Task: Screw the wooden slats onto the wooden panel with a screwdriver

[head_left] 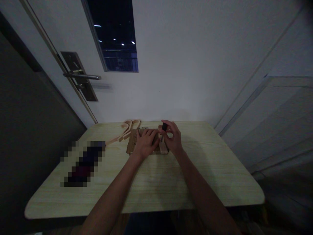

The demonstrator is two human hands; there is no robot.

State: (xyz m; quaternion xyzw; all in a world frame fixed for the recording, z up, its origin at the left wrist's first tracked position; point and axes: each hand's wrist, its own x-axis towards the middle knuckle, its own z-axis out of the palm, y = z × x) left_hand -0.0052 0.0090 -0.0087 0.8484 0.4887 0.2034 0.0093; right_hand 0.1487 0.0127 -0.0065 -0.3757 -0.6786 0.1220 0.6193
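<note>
My left hand (pixel 145 143) lies with fingers stretched out over a brown cardboard piece (pixel 132 140) at the middle of the table's far half. My right hand (pixel 173 138) pinches a short black-handled tool (pixel 164 126) upright between thumb and fingers. Below the handle, a thin dark shaft points down toward a pale wooden strip (pixel 163 148) at the cardboard's right end. Whether the shaft's tip touches the wood, I cannot tell. To the left of the cardboard lie several curved, hook-shaped wooden pieces (pixel 129 126).
The light wood-grain table (pixel 156 182) stands against a white door (pixel 176 65) with a metal handle (pixel 83 76) and a dark window. A dark, pixelated object (pixel 84 164) lies on the table's left side. A small dark item (pixel 145 128) sits behind the cardboard.
</note>
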